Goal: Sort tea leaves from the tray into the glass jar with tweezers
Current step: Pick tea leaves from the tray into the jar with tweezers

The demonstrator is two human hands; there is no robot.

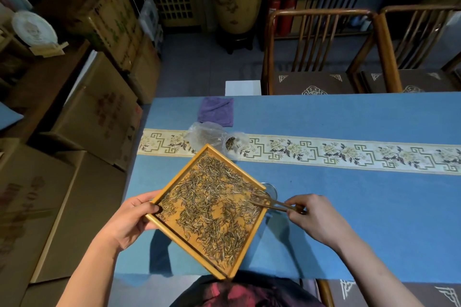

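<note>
Head view: my left hand [129, 222] grips tray [174, 225]; right-hand [314, 217] fingers pinch tweezers [273, 203] amid tea leaves [212, 207]. Next: nip leaves, carry to glass jar [272, 188].

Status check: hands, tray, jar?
Left hand grips tray corner. Right hand pinches tweezers, tips in tea leaves. Glass jar mostly hidden behind tray edge.

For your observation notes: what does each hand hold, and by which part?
The left hand grips the wooden tray at its left corner, thumb over the rim. The right hand pinches the tweezers at their rear end.
</note>
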